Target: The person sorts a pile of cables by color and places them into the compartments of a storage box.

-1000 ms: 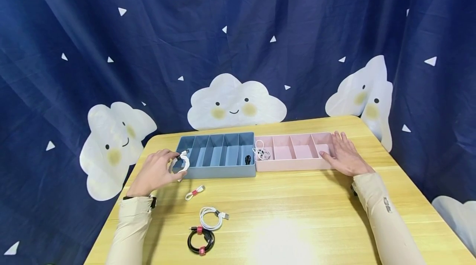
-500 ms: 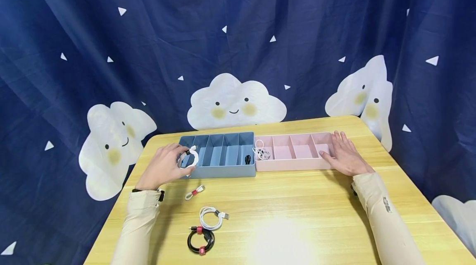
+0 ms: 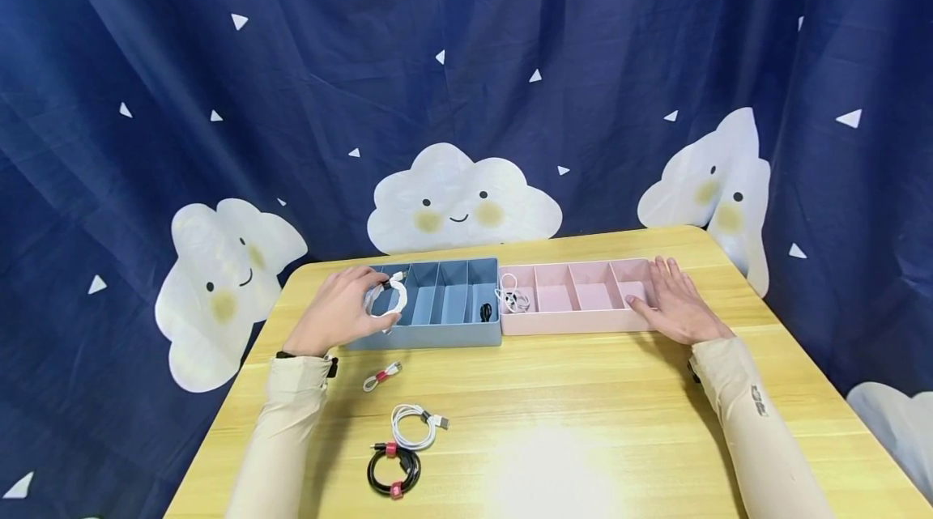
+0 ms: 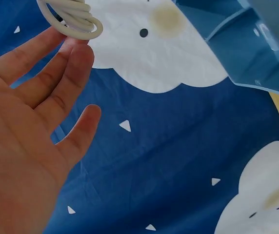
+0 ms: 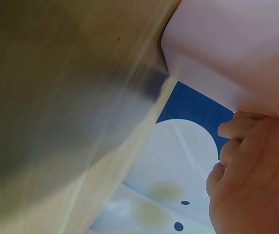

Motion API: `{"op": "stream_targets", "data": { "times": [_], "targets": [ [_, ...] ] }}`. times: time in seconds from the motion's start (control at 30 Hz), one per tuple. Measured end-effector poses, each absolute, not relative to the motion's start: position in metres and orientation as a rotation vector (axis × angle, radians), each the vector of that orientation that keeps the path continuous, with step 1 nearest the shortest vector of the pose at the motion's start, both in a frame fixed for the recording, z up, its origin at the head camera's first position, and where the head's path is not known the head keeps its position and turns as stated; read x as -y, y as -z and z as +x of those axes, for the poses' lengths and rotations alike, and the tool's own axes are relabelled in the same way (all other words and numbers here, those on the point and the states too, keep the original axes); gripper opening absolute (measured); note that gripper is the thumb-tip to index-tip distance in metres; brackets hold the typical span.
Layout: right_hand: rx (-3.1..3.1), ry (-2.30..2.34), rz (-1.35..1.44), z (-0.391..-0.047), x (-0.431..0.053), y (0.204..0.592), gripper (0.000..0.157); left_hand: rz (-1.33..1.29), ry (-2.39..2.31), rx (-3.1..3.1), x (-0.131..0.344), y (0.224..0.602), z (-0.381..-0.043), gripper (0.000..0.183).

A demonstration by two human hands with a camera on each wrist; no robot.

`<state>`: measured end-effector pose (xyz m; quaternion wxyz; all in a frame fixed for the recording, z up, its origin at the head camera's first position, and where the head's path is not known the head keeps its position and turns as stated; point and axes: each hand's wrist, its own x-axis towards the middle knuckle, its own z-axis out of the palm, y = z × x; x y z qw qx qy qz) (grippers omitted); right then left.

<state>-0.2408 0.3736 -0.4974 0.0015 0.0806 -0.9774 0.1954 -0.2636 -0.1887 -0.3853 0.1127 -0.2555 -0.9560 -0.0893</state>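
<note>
In the head view my left hand (image 3: 338, 312) pinches a coiled white cable (image 3: 400, 300) between thumb and fingertips, above the left compartments of the blue divided box (image 3: 430, 337). The left wrist view shows the white coil (image 4: 83, 22) at the fingertips of the left hand (image 4: 32, 117), the other fingers spread. My right hand (image 3: 681, 304) rests on the right end of the pink divided box (image 3: 576, 323), thumb over its front rim and fingers stretched along the end. In the right wrist view, the right hand (image 5: 256, 170) touches the pink box (image 5: 212, 53) from outside.
On the wooden table (image 3: 583, 397) lie a short white cable with a red tie (image 3: 382, 376), a coiled white USB cable (image 3: 414, 428) and a coiled black cable (image 3: 394, 473). A small black cable (image 3: 486, 312) is in the blue box; white cable (image 3: 514, 302) sits in the pink one.
My left hand has moved right and slightly away from me with the white cable, from the blue box's left end to over its left compartments. The right hand has stayed still.
</note>
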Motion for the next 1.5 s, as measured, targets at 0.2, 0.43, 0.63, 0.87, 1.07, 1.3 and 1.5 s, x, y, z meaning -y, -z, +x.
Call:
{"op": "stream_targets", "data": {
  "times": [0.2, 0.43, 0.63, 0.87, 1.07, 1.3, 1.5],
  "targets": [
    [3.074, -0.614, 0.257, -0.241, -0.373, 0.497, 0.095, -0.780, 0.251, 2.810, 0.175, 0.378, -0.269, 0.071],
    [3.074, -0.619, 0.261, -0.241, -0.374, 0.497, 0.095, -0.839, 0.224, 2.783, 0.162, 0.372, -0.274, 0.068],
    [3.075, -0.627, 0.260, -0.241, -0.374, 0.498, 0.095, -0.890, 0.227, 2.788, 0.152, 0.369, -0.277, 0.068],
    [3.064, -0.632, 0.264, -0.242, -0.375, 0.498, 0.095, -0.950, 0.222, 2.760, 0.136, 0.367, -0.281, 0.066],
    [3.060, -0.631, 0.267, -0.243, -0.375, 0.498, 0.095, -1.002, 0.223, 2.755, 0.122, 0.364, -0.284, 0.065],
    [3.067, -0.628, 0.268, -0.243, -0.375, 0.498, 0.095, -1.031, 0.197, 2.760, 0.109, 0.362, -0.286, 0.065],
    [3.067, -0.623, 0.272, -0.242, -0.375, 0.498, 0.094, -1.035, 0.194, 2.753, 0.102, 0.365, -0.290, 0.065]
  ]
}}
